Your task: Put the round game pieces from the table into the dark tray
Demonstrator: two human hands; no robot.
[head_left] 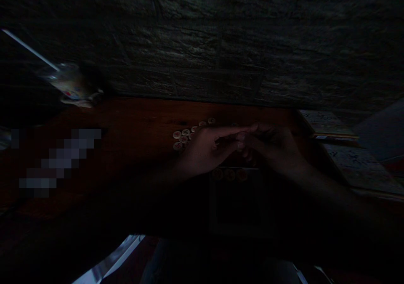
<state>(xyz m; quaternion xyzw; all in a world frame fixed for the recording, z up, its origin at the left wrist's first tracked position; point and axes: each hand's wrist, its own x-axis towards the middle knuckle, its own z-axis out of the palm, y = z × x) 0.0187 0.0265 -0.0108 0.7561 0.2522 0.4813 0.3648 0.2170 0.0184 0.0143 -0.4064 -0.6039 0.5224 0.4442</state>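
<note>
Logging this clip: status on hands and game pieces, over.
Left hand, right hand: fingertips close together, contents unclear. Xiangqi pieces on wooden table, partly screened by left hand. Dim view.

Across the top of the frame I face a wall (202,35) of rough, matt, ridged stone-like blocks, while the tabletop (139,115) at centre-left is wood with visible grain and a faint sheen. The xiangqi pieces (183,139) at mid-frame look smooth, whether wood or plastic I can't tell; upper left, the cup (71,84) seems clear, glossy plastic, its straw (30,49) smooth plastic too.
</note>
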